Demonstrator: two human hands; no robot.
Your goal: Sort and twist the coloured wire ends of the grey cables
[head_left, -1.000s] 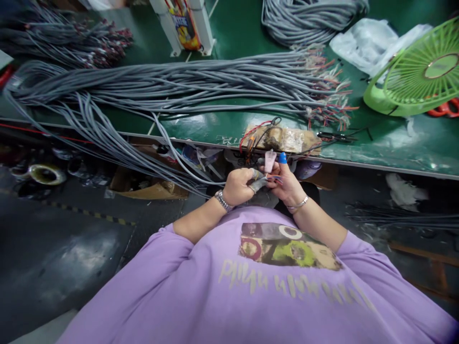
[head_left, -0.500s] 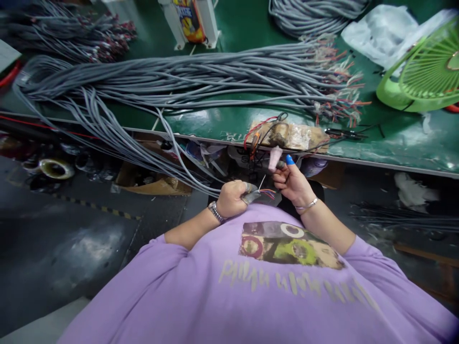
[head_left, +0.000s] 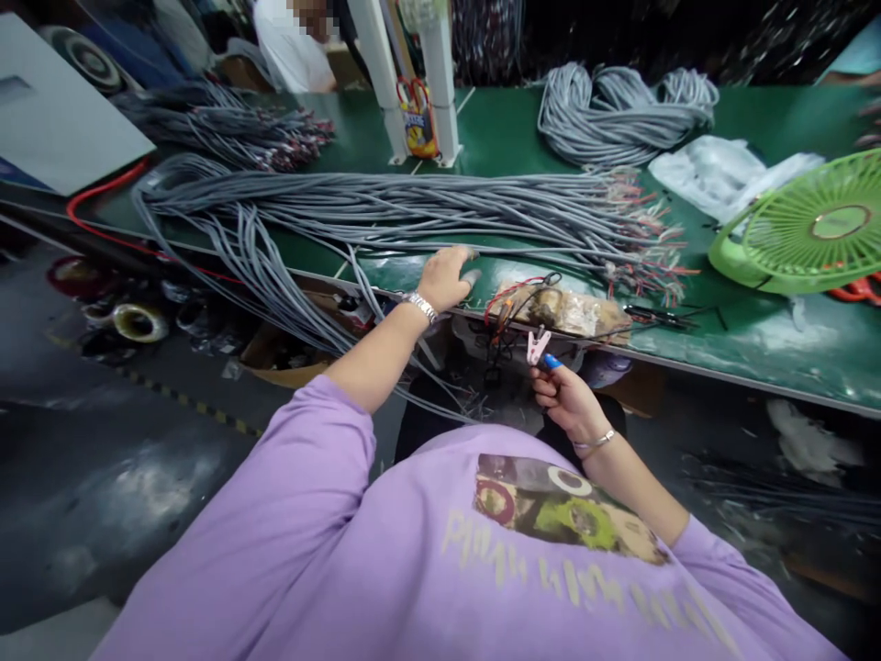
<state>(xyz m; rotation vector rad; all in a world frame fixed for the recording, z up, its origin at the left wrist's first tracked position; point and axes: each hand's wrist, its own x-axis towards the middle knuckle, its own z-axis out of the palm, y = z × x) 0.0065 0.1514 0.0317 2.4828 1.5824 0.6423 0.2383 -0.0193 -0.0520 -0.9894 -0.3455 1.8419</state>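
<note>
Pinching a pink clip (head_left: 536, 355) is the right hand (head_left: 570, 404); the left hand (head_left: 442, 278), spread, is just beside grey cables (head_left: 427, 211).

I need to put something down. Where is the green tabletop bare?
Mostly bare: the green tabletop right of the pliers, in front of the green fan; also the patch between white post and coiled gray cables. Crowded: the middle, under long gray cables, and the near edge by the taped brown pad.
</note>
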